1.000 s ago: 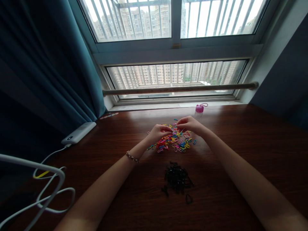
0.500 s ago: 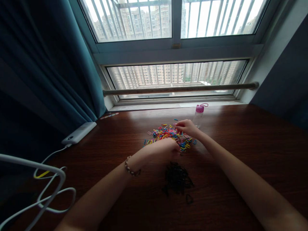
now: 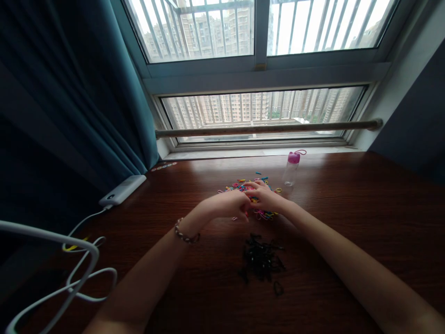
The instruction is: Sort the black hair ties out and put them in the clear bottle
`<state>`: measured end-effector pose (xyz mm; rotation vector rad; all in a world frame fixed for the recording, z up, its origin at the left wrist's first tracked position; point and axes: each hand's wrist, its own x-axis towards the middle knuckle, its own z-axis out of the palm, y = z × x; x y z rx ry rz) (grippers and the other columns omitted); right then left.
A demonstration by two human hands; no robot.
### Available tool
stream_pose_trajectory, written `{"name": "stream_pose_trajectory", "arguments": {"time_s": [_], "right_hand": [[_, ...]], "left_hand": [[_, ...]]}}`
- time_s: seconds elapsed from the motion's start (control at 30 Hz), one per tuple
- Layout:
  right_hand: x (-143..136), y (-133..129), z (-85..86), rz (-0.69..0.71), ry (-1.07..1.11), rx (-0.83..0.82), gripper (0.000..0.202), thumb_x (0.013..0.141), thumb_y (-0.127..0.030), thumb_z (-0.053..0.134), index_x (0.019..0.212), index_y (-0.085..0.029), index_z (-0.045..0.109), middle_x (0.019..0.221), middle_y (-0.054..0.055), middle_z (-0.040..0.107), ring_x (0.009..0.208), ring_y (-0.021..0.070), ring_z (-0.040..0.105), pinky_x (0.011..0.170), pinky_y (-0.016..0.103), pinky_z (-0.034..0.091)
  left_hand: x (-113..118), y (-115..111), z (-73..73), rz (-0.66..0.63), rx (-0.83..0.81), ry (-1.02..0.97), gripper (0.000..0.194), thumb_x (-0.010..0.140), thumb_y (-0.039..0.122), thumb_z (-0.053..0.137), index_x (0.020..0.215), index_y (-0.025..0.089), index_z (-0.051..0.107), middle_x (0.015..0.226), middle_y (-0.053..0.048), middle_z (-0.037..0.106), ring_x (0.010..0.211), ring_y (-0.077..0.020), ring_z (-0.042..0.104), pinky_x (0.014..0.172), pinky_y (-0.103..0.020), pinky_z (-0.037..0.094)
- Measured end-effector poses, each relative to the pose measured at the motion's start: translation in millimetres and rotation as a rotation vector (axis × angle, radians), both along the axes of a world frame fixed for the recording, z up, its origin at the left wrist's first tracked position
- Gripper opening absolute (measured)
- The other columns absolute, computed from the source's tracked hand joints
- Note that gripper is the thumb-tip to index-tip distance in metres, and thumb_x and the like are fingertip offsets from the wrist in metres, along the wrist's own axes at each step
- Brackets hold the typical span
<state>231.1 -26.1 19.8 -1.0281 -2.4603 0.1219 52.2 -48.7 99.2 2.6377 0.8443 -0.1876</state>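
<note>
On the far left, a looped white cable point(image 3: 93, 257) is running up to a flat white plastic box point(image 3: 123, 190) by the curtain. To its right, the left hand point(image 3: 231, 203), wearing a braided bracelet point(image 3: 186, 234) on its wrist, is curling its fingers downward over the near-left part of a scattered pile of small, thin, multicoloured loops point(image 3: 266, 215); half a second ago it was dipping closer to the black heap. Its fingertips are hidden, so I cannot tell whether it is gripping anything. Just nearer the person, a dark heap of small black loops point(image 3: 262, 260) is lying apart from the coloured pile, and neither hand is touching it. The right hand point(image 3: 266, 195) is reaching in beside the left, having shifted off the pile's far edge; its fingers are spreading loosely, with nothing visibly held. Both hands are therefore working over the same patch, covering its middle, while the clear bottle with a pink lid point(image 3: 291, 170) is standing unobstructed on the right.
</note>
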Motion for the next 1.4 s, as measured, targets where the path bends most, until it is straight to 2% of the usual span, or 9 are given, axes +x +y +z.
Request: {"name": "stream_pose_trajectory", "arguments": {"time_s": [0.13,0.27,0.33,0.47,0.8,1.03,1.13,1.23,1.4], "right_hand": [[1,4,-9.6,-0.001,-0.089,-0.018,0.03,0.079,-0.032,0.059,0.109,-0.031,0.06,0.118,0.007,0.053,0.103,0.0252,0.045,0.088,0.041,0.036],[7,12,-9.9,-0.037,0.02,-0.019,0.022,0.078,-0.018,0.06,0.099,-0.021,0.065,0.099,0.008,0.062,0.091,0.0203,0.054,0.083,0.033,0.041],[10,15,-9.2,-0.082,0.127,-0.041,0.018,0.075,-0.014,0.061,0.091,-0.018,0.067,0.091,0.008,0.064,0.085,0.0192,0.058,0.078,0.03,0.043],[17,21,-9.8,-0.189,0.39,-0.098,0.012,0.07,-0.014,0.063,0.081,-0.017,0.068,0.081,0.005,0.067,0.078,0.0189,0.061,0.073,0.028,0.045],[27,23,6.8,-0.232,0.996,-0.534,0.033,0.062,-0.037,0.068,0.085,-0.014,0.064,0.079,0.006,0.067,0.064,0.0152,0.061,0.055,0.024,0.049],[24,20,10.5,-0.197,1.13,-0.692,0.029,0.064,-0.031,0.069,0.088,-0.014,0.064,0.086,0.007,0.068,0.074,0.0175,0.064,0.063,0.028,0.053],[21,19,10.3,-0.165,1.101,-0.739,0.024,0.067,-0.028,0.066,0.087,-0.014,0.065,0.088,0.008,0.067,0.073,0.017,0.064,0.065,0.029,0.054],[19,18,9.9,-0.119,1.055,-0.762,0.023,0.069,-0.027,0.064,0.088,-0.014,0.065,0.089,0.008,0.067,0.075,0.0168,0.064,0.068,0.03,0.054],[21,18,10.4,-0.084,1.036,-0.707,0.026,0.064,-0.028,0.068,0.085,-0.013,0.066,0.087,0.009,0.068,0.081,0.0185,0.064,0.078,0.034,0.051]], "left_hand": [[-37,38,-4.2,0.332,0.082,0.167,0.047,0.041,0.027,0.079,0.082,0.015,0.059,0.072,-0.002,0.061,0.063,-0.0163,0.055,0.053,-0.022,0.038],[-52,57,-26.6,0.531,-0.286,0.226,0.054,0.044,0.017,0.075,0.092,0.015,0.05,0.072,-0.002,0.06,0.056,-0.0181,0.058,0.048,-0.025,0.044],[-50,59,-32.5,0.523,-0.388,0.159,0.042,0.051,0.014,0.07,0.088,0.015,0.049,0.067,0.0,0.058,0.053,-0.017,0.058,0.047,-0.025,0.046],[-42,57,-32.1,0.449,-0.374,0.066,0.024,0.059,0.011,0.061,0.081,0.015,0.052,0.06,0.003,0.055,0.049,-0.014,0.056,0.046,-0.024,0.045],[-41,69,-34.5,0.289,0.06,-0.216,0.027,0.068,0.013,0.052,0.092,0.014,0.065,0.077,-0.004,0.065,0.068,-0.0137,0.058,0.062,-0.021,0.044],[-42,72,-42.5,0.272,0.23,-0.216,0.035,0.069,0.011,0.049,0.1,0.018,0.065,0.095,-0.007,0.063,0.083,-0.0175,0.058,0.075,-0.024,0.043],[-41,75,-48.2,0.249,0.191,-0.257,0.031,0.072,0.018,0.052,0.1,0.016,0.064,0.097,-0.007,0.064,0.087,-0.0178,0.058,0.078,-0.024,0.042],[-39,76,-51.3,0.246,0.12,-0.256,0.03,0.07,0.024,0.058,0.098,0.015,0.064,0.088,-0.006,0.066,0.078,-0.0169,0.058,0.07,-0.023,0.042],[-38,72,-48.6,0.225,0.07,-0.225,0.014,0.069,0.022,0.056,0.071,0.012,0.066,0.064,-0.002,0.063,0.06,-0.0122,0.053,0.057,-0.021,0.038]]}}
